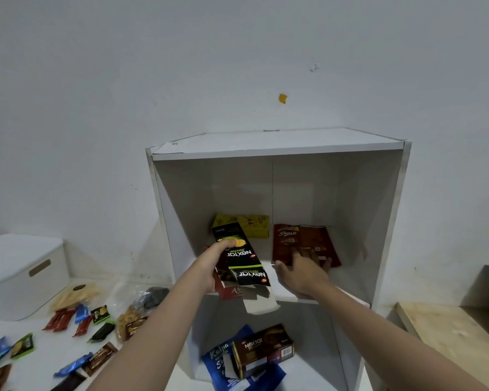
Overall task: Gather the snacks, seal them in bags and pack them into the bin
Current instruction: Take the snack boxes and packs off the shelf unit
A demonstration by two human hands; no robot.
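My left hand (213, 263) grips a black and green Nextar box (239, 256) with its end flap open, lifted over the front edge of the upper shelf of a white cabinet (277, 149). Under the box lies a red box (230, 290). My right hand (304, 270) reaches flat onto the same shelf, fingers spread on the lower edge of a dark red snack pouch (302, 242). A yellow box (247, 225) lies at the back of the shelf. On the lower shelf sit a brown Nextar box (263, 351) and a blue pouch (218, 359).
A white lidded bin (20, 273) stands on the floor at the left against the wall. Several small snack packets (81, 320) and clear bags (136, 309) are scattered on the floor beside it. A wooden board (452, 328) lies at the right.
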